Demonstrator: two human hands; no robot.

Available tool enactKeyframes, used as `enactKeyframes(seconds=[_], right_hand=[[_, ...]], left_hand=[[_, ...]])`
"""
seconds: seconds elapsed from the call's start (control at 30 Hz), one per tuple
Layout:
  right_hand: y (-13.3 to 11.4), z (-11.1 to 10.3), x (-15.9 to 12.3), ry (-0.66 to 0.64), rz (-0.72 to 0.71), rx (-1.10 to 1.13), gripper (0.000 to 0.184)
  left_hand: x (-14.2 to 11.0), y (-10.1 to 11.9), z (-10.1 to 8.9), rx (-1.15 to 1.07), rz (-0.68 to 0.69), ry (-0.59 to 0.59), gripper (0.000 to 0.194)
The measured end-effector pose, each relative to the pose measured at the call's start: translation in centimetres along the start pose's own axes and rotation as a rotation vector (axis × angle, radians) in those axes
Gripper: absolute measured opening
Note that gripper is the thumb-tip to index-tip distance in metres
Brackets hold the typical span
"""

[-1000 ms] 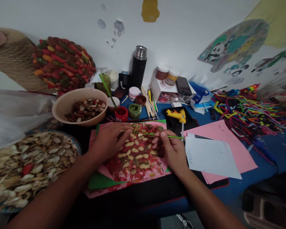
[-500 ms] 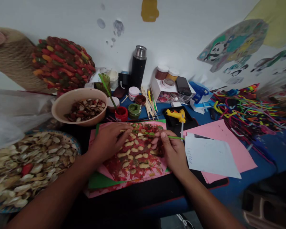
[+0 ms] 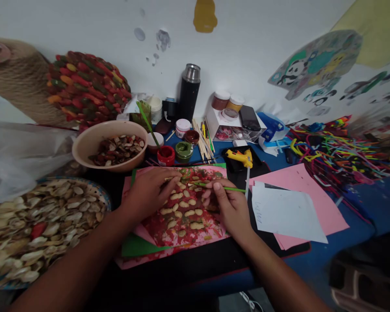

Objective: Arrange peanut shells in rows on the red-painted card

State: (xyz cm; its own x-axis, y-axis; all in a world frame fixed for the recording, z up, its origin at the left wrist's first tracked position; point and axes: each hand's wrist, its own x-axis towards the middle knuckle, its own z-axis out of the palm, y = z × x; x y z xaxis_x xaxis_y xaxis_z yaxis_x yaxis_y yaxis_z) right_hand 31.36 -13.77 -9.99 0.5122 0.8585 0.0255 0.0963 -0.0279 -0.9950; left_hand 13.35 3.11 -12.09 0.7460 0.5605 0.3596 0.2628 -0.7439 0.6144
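Observation:
My right hand (image 3: 227, 204) pinches a thin green-handled paintbrush (image 3: 229, 188), its tip over the upper part of a pink sheet (image 3: 177, 234) smeared with red and green paint. Several pale shells (image 3: 185, 208) lie on that sheet in rows. My left hand (image 3: 147, 193) rests on the sheet's upper left, fingers curled against the shells and a small stick; what they hold is unclear. Small red (image 3: 166, 155) and green (image 3: 183, 151) paint pots stand just beyond the sheet.
A tan bowl of brownish shells (image 3: 110, 145) and a big tray of pale shells (image 3: 35, 225) sit at left. A black flask (image 3: 188, 92), jars, sticks, a yellow glue gun (image 3: 242, 157), white and pink papers (image 3: 289, 210) and pipe cleaners (image 3: 338, 149) fill the back and right.
My right hand with the brush has shifted slightly left over the painted sheet. The left hand has stayed in place.

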Motion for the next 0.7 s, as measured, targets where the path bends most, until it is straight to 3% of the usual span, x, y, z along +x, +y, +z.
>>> enactKeyframes(seconds=[0.4,0.7], right_hand=[[-0.2,-0.8,0.2,0.076,0.021,-0.027,0.041],[-0.7,0.4,0.8,0.060,0.003,0.008,0.040]], left_hand=[[-0.3,0.0,-2.2,0.038,-0.107,0.029,0.041],[-0.3,-0.7,-1.7,0.044,-0.131,0.010,0.042]])
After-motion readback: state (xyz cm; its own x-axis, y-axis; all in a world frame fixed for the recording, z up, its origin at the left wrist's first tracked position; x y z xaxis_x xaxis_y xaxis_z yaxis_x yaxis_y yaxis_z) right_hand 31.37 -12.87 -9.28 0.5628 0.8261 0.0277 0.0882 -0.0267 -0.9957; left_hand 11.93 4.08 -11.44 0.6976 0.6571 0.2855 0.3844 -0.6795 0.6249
